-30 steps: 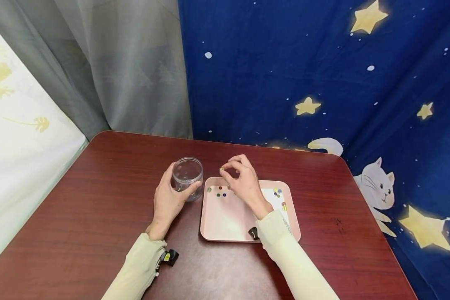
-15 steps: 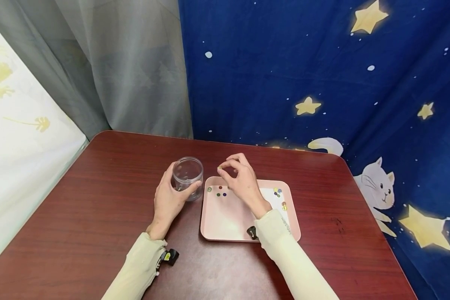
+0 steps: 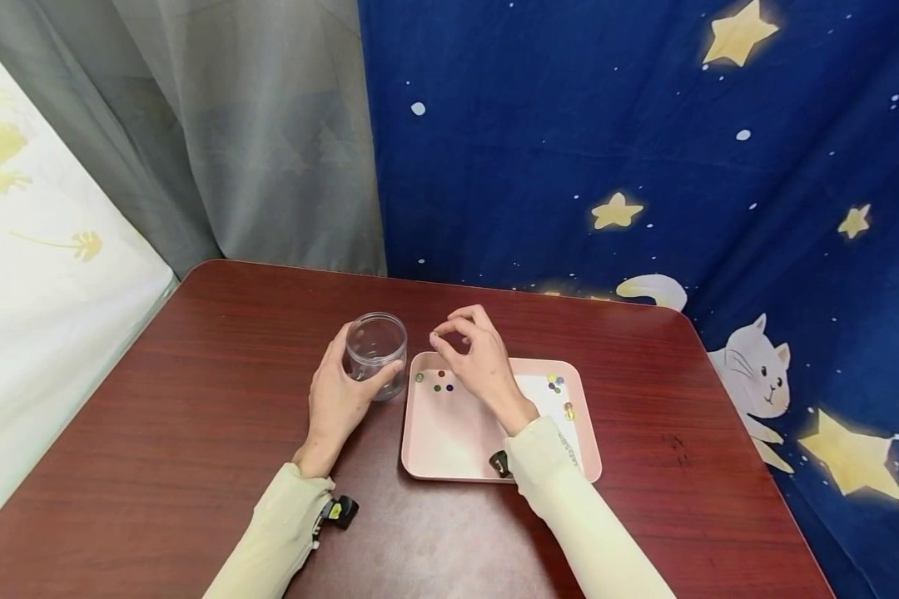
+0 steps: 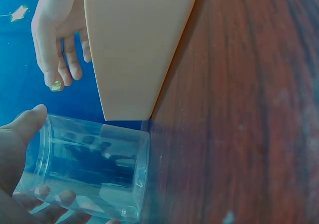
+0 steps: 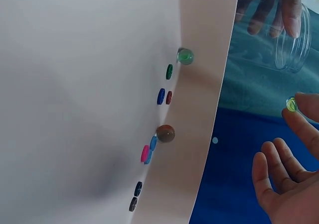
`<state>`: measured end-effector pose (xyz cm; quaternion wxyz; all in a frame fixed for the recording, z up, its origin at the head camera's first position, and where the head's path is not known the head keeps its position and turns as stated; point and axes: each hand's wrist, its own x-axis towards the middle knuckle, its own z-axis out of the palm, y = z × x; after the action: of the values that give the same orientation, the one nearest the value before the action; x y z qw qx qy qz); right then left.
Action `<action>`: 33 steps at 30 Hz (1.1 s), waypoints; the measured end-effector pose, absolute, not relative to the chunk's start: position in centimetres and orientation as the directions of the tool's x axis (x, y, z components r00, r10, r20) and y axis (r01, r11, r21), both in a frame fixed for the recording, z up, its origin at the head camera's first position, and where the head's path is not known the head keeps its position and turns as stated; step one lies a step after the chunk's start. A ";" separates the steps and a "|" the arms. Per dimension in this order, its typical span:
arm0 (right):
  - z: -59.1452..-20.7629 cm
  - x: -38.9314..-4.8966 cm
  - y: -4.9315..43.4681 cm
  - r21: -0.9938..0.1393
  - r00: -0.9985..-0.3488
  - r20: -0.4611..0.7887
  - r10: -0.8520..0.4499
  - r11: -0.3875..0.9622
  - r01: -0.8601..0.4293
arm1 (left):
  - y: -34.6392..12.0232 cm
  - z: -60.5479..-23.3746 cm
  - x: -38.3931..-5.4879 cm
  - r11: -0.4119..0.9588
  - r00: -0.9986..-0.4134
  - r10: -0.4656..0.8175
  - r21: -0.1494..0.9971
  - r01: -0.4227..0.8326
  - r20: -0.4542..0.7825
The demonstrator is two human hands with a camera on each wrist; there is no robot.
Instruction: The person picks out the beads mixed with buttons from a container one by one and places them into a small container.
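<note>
My left hand point(image 3: 337, 399) grips a clear plastic jar point(image 3: 374, 339) around its side, thumb in front and fingers behind. The jar stands upright just left of the pink tray point(image 3: 449, 481), its top uncovered. Between thumb and forefinger of my right hand point(image 3: 485, 366) is a clear glass marble point(image 5: 291, 104) with a yellow-green swirl. That hand is above the tray's back edge, with the marble to the right of the jar and apart from it. In the right wrist view, a green marble point(image 5: 186, 56) and a brownish marble point(image 5: 166, 133) lie along the tray wall.
Small flat coloured discs, among them a green disc point(image 5: 169, 71), a blue disc point(image 5: 161, 96) and a pink disc point(image 5: 145, 153), lie in the tray. More marbles point(image 3: 569, 411) sit at its right side. The dark red table point(image 3: 217, 391) extends around, with curtains point(image 3: 494, 150) behind.
My right hand has shifted slightly left toward the jar with the marble still pinched. The left hand and the jar have stayed in place.
</note>
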<state>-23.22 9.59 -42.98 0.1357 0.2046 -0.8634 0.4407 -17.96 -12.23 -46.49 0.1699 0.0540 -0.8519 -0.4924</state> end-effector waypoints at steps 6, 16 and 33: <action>-42.6 -23.2 9.3 -0.715 -0.876 0.427 -0.226 0.509 -0.479 | -12.3 -46.5 -18.0 0.523 -0.933 -0.257 0.848 0.084 0.251; -42.5 -23.3 9.2 -0.715 -0.868 0.441 -0.227 0.497 -0.493 | -12.2 -46.4 -18.0 0.525 -0.932 -0.259 0.847 0.083 0.252; -42.3 -23.2 8.5 -0.719 -0.863 0.443 -0.242 0.479 -0.503 | -12.3 -46.5 -18.0 0.528 -0.929 -0.257 0.844 0.094 0.265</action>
<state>-23.22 8.52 -42.26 0.1420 0.2197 -0.8482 0.4605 -18.00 -12.27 -46.47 0.1820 0.0477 -0.8550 -0.4833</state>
